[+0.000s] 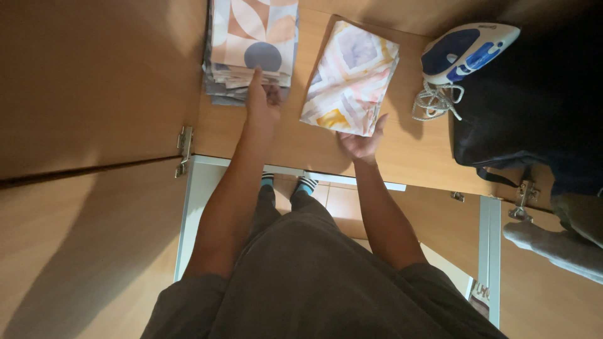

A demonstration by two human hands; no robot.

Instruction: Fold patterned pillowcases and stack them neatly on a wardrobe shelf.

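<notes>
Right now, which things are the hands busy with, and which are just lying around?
In use:
- left hand on the stack of folded cloths
- right hand under the folded patterned cloth

Lying about:
- blue and white iron with coiled cord
- dark bag

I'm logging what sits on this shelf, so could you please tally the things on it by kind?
Stack of folded patterned fabrics, under the left hand: 1
Single folded pastel fabric, at the right hand: 1
Blue and white iron with coiled cord: 1
Dark bag: 1
Total: 4
</notes>
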